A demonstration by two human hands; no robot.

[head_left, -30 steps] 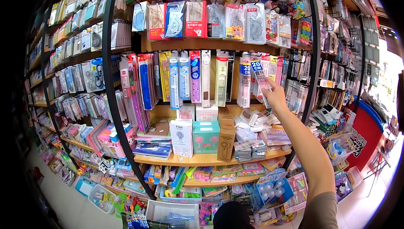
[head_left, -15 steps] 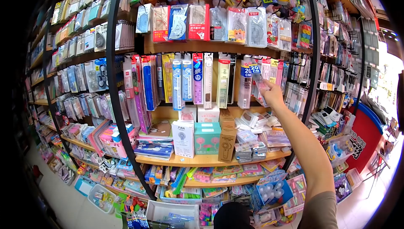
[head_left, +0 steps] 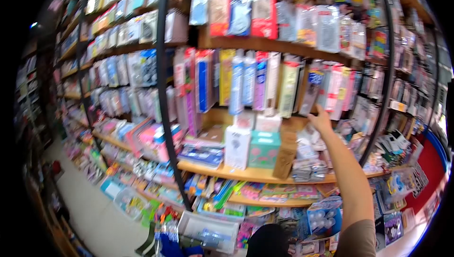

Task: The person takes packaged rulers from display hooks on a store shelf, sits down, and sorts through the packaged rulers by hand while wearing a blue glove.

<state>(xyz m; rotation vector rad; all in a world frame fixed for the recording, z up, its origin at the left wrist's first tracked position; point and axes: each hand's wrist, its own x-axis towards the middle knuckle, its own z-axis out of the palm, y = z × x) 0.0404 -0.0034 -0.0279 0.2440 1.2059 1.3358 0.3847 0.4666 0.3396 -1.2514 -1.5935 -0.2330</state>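
Observation:
My right hand [head_left: 321, 121] is raised to the shelf rack, just below the lower end of a hanging ruler pack [head_left: 312, 87] with a blue label. Its fingers are blurred, so I cannot make out whether they touch or grip that pack. Pink and red packs [head_left: 335, 91] hang close to the right of it. At the bottom edge, clear packs with blue print [head_left: 166, 231] show beside dark cloth, and whatever supports them is hidden. My left hand does not show.
Boxes, including a teal one [head_left: 265, 149], stand on the wooden shelf [head_left: 222, 172] under the hanging packs. Black uprights [head_left: 164, 91] frame the rack. Below are a white bin [head_left: 189, 221] and a blue basket [head_left: 312, 224]. Red-and-white packs [head_left: 264, 17] hang above.
The view has swung left and blurred, so the rack appears further right. My right hand has gone lower relative to the hanging packs; the clear pack it held earlier is no longer distinct in it.

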